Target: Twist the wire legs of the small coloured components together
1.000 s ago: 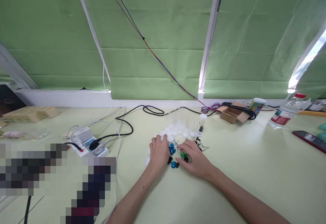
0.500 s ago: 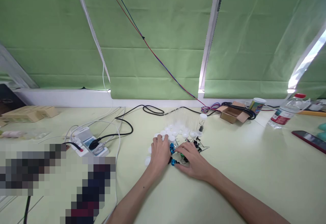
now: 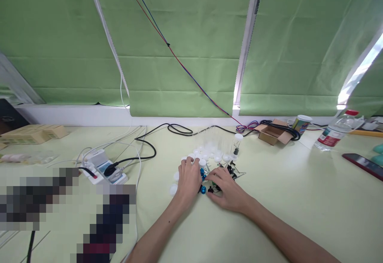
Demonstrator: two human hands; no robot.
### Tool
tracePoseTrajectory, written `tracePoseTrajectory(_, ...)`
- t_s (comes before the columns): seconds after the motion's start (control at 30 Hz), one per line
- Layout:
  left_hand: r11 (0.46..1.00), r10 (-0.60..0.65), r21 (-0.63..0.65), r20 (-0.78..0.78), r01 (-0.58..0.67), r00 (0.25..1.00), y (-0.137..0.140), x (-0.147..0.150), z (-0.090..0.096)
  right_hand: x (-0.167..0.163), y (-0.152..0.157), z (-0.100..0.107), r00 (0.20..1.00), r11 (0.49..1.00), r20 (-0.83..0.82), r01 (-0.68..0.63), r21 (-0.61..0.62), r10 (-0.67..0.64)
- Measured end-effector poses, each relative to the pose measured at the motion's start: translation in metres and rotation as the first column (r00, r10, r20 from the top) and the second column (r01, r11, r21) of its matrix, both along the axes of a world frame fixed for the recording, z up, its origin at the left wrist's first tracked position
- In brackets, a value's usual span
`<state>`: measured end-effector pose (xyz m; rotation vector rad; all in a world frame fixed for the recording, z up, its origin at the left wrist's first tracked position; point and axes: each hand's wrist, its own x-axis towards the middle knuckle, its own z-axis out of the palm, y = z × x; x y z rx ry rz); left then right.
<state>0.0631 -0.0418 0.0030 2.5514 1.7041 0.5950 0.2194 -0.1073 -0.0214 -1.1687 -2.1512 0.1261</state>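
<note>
Black part (image 3: 210, 189) is lying at the thumb-forefinger gap of the right hand (image 3: 228, 188), the nearer one — long axis unclear. That grip is standing part open, nothing clearly held; left hand (image 3: 189, 177) is resting left of blue pieces (image 3: 203, 190) — can't tell its hold.

You have soft, fairly bright light across the worktop (image 3: 314, 199), with daylight glaring past the green blinds (image 3: 179, 99) beyond its far right corner. Wide-angle distortion slants the outer blinds; the small parts (image 3: 203, 190) lack crisp detail; coarse pixelation (image 3: 104, 223) masks your near left corner.
</note>
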Motion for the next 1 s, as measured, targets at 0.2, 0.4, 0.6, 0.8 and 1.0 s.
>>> tracePoseTrajectory(0.2,0.996,-0.071,0.064,0.111,0.064,0.991,-0.001,0.000,0.000,-0.003,-0.001,-0.003,1.000,0.999,0.002,-0.024,-0.022,0.025)
tracePoseTrajectory(0.4,0.993,-0.105,0.077,0.140,0.094,0.985,-0.003,0.002,0.000,-0.006,0.001,-0.007,1.000,1.000,0.022,-0.017,0.009,0.017)
tracePoseTrajectory(0.6,0.989,-0.135,0.075,0.147,0.125,0.980,-0.004,0.004,-0.003,-0.005,0.003,-0.009,1.000,1.000,0.026,0.007,0.028,-0.008)
tracePoseTrajectory(0.8,0.982,-0.183,0.071,0.177,0.172,0.967,-0.004,0.005,-0.006,-0.003,0.006,-0.012,1.000,0.999,-0.009,0.027,0.047,-0.027)
tracePoseTrajectory(1.0,0.978,-0.207,0.058,0.322,0.199,0.924,-0.005,0.006,-0.005,-0.002,0.006,-0.011,0.992,0.996,-0.113,0.071,0.055,-0.064)
